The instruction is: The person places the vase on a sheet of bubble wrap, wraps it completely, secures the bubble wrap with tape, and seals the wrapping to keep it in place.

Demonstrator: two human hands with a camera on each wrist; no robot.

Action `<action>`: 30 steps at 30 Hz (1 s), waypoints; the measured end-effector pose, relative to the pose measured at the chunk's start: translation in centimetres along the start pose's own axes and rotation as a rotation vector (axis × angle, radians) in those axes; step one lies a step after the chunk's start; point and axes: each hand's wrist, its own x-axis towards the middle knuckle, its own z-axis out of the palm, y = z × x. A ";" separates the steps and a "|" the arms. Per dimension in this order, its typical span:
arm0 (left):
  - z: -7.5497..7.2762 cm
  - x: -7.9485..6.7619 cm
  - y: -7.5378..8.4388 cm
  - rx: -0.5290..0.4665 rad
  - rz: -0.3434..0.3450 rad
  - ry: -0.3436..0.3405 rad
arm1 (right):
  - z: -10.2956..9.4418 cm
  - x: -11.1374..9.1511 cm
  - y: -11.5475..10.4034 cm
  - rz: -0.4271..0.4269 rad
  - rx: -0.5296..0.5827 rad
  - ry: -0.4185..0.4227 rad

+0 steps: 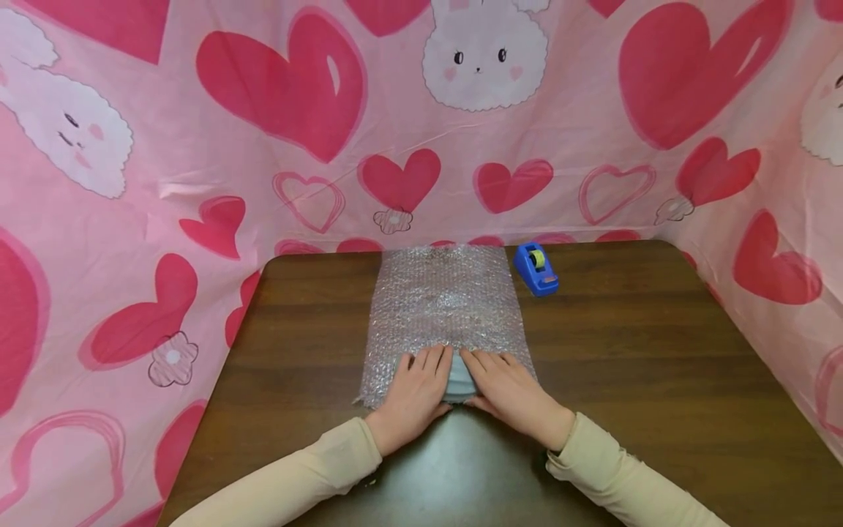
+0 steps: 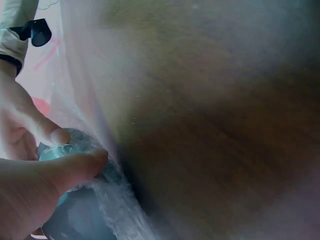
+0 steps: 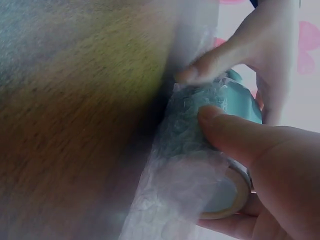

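A pale blue-green cup (image 1: 459,377), ceramic by its look, lies on its side at the near end of a sheet of bubble wrap (image 1: 441,300). My left hand (image 1: 410,395) and right hand (image 1: 516,395) grip it from both sides, fingers over the top and thumbs on the near side. In the right wrist view, the wrap's near edge (image 3: 182,120) is folded up against the cup (image 3: 242,102), and both thumbs press it there. A round end with a tan ring (image 3: 240,192) shows below the right thumb. Hands and wrap hide much of the cup.
A blue tape dispenser (image 1: 536,274) with a yellowish roll stands right of the wrap's far end. The brown wooden table (image 1: 296,329) extends to both sides. Pink cloth (image 1: 461,139) with hearts and rabbits hangs behind and beside the table.
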 end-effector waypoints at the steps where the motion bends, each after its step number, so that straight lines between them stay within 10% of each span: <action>1: 0.0 0.0 0.0 -0.010 -0.003 0.002 | 0.0 0.0 0.0 -0.001 0.000 0.000; 30: -0.6 1.3 -1.3 -0.242 -0.016 0.034 | -1.4 -1.0 -3.2 0.087 -0.035 -0.065</action>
